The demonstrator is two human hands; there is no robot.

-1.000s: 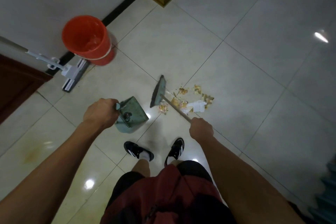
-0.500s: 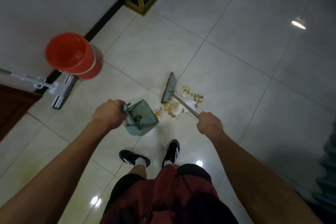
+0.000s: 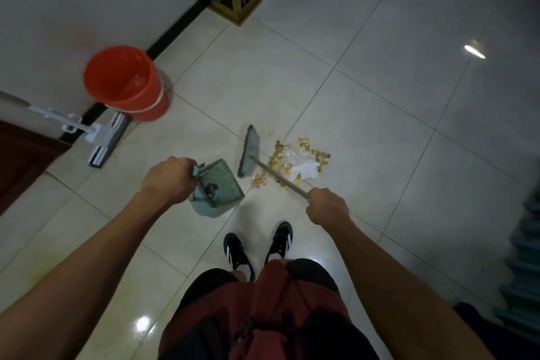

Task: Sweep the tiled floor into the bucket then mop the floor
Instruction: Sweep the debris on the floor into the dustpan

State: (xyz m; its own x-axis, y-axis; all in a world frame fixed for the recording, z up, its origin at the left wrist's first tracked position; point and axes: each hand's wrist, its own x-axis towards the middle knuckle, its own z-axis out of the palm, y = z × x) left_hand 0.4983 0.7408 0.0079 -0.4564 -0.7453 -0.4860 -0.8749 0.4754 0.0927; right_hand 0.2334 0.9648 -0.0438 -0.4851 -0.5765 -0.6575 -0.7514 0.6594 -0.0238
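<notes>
Broom gripped in right hand, head beside the crumb pile. Dustpan clutched in left hand, just left of it.

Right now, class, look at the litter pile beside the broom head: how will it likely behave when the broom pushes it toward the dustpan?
The litter pile looks like loose dry scraps, so it will probably scatter rather than slide as one. The white paper piece lies flat and may cling to the glossy floor tiles. The clear wrapper bits seem light and could skip past the broom head.
</notes>
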